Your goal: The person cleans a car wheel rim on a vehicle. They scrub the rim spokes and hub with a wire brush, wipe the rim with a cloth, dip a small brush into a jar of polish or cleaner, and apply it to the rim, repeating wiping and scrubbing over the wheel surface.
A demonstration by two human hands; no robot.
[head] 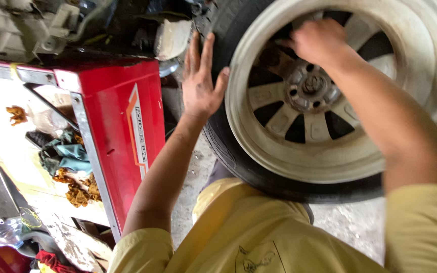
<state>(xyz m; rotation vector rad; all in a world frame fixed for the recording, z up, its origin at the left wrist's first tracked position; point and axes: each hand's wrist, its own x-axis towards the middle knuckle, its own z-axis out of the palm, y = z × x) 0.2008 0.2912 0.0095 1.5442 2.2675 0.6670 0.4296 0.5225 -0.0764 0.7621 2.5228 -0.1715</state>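
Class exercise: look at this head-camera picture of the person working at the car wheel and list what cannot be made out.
- Head view: the right hand is motion-blurred, so its grip and anything it holds cannot be told.
- The tyre and pale rim are cut off by the top and right edges.
- The rags in the red tool cart are too jumbled to identify.

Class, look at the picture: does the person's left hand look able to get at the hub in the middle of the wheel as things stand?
Probably yes. The left hand lies flat on the black tyre beside the rim, and the spokes between it and the hub are bare. The right hand already works just above the hub, so room there may be tight.
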